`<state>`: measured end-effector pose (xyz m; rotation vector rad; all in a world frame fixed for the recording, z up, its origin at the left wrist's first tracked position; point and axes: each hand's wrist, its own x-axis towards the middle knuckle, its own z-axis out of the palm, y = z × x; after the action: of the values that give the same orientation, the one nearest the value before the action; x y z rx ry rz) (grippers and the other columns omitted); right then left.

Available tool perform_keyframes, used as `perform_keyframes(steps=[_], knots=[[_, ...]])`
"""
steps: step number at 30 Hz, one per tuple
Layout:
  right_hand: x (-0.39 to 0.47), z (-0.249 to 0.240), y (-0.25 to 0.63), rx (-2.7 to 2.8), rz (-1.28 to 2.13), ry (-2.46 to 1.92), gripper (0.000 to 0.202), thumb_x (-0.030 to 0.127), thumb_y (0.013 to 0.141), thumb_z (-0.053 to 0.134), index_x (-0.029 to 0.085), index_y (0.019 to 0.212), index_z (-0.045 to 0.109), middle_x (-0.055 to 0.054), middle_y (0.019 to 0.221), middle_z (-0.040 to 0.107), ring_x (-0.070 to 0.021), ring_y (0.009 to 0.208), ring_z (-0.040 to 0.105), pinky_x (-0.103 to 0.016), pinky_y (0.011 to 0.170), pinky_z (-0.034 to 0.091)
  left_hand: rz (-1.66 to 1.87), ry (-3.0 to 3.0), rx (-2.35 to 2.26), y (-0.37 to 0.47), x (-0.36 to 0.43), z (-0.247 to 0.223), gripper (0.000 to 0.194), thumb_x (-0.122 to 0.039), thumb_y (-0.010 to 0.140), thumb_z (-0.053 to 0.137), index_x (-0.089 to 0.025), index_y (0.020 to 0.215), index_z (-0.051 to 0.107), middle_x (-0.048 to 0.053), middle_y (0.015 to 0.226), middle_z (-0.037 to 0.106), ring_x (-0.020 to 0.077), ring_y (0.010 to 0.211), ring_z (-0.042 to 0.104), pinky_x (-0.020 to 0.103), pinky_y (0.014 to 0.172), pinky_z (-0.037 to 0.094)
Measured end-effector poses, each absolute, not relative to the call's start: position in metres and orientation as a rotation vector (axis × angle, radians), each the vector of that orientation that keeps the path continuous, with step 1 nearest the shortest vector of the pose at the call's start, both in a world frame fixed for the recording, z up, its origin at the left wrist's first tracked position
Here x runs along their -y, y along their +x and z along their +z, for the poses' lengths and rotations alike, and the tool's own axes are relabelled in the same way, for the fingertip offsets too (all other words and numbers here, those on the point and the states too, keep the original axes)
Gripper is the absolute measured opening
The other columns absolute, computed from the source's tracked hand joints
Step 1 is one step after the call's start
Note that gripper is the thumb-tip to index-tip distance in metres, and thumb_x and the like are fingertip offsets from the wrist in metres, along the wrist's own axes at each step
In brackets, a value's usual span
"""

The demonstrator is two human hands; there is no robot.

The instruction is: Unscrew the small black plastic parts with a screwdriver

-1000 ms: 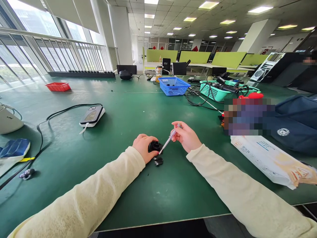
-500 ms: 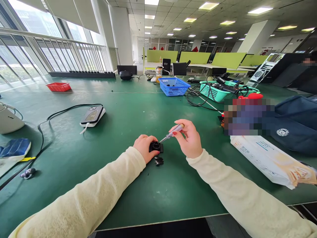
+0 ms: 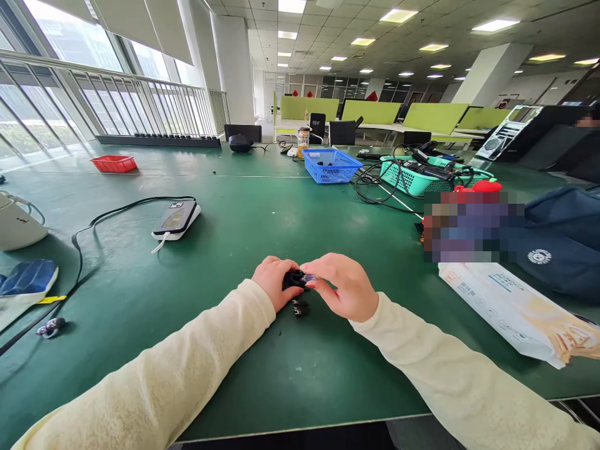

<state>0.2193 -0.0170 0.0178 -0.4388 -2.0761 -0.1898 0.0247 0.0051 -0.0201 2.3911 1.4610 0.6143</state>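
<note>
Thumb and fingers of my left hand grip a small black device on the green table. My right hand is closed on a screwdriver with a clear handle, close against the device's right side. The fingers cover most of the screwdriver, and its tip cannot be made out. Just below the device, small black parts lie on the table.
A phone on a white block and a black cable lie left. Farther back are a red tray, a blue basket and a green basket with cables. A white packet and dark blue bag lie right.
My right hand has moved down and left, bringing the screwdriver from a slanted position above right to right against the black device. My left hand keeps its grip.
</note>
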Motion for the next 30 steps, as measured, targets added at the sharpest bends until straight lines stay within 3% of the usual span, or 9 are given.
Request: perform_keyframes(steps=[5, 10, 17, 30], knots=[[0.019, 0.015, 0.215, 2.091, -0.089, -0.53, 0.04, 0.015, 0.095, 0.054, 0.029, 0.132, 0.052, -0.001, 0.091, 0.075, -0.0169, 0.072, 0.068, -0.032, 0.068, 0.057, 0.613, 2.416, -1.467, 0.024, -0.005, -0.02, 0.034, -0.034, 0.075, 0.078, -0.022, 0.105, 0.069, 0.007, 0.105, 0.074, 0.0305, 0.111, 0.06, 0.047, 0.101, 0.05], [0.019, 0.014, 0.216, 1.983, 0.117, -0.685, 0.032, 0.016, 0.094, 0.058, 0.027, 0.123, 0.055, -0.001, 0.088, 0.073, -0.0163, 0.078, 0.07, -0.032, 0.076, 0.06, 0.622, 2.424, -1.471, 0.024, -0.005, -0.019, 0.036, -0.032, 0.074, 0.08, -0.023, 0.107, 0.069, 0.006, 0.104, 0.075, 0.0298, 0.11, 0.061, 0.047, 0.101, 0.05], [0.016, 0.014, 0.224, 1.617, 0.16, -0.683, 0.021, 0.022, 0.095, 0.058, 0.025, 0.115, 0.053, -0.001, 0.084, 0.068, -0.0148, 0.072, 0.068, -0.031, 0.073, 0.059, 0.582, 2.395, -1.493, 0.024, -0.004, -0.017, 0.035, -0.031, 0.076, 0.079, -0.025, 0.109, 0.07, 0.005, 0.103, 0.075, 0.0296, 0.113, 0.059, 0.046, 0.101, 0.05], [0.009, 0.011, 0.224, 1.584, 0.166, -0.823, 0.018, 0.032, 0.096, 0.059, 0.025, 0.11, 0.05, -0.002, 0.085, 0.069, -0.0162, 0.073, 0.069, -0.033, 0.073, 0.059, 0.528, 2.361, -1.508, 0.025, -0.002, -0.012, 0.04, -0.029, 0.075, 0.078, -0.027, 0.113, 0.069, 0.005, 0.104, 0.075, 0.0293, 0.115, 0.058, 0.046, 0.105, 0.048]])
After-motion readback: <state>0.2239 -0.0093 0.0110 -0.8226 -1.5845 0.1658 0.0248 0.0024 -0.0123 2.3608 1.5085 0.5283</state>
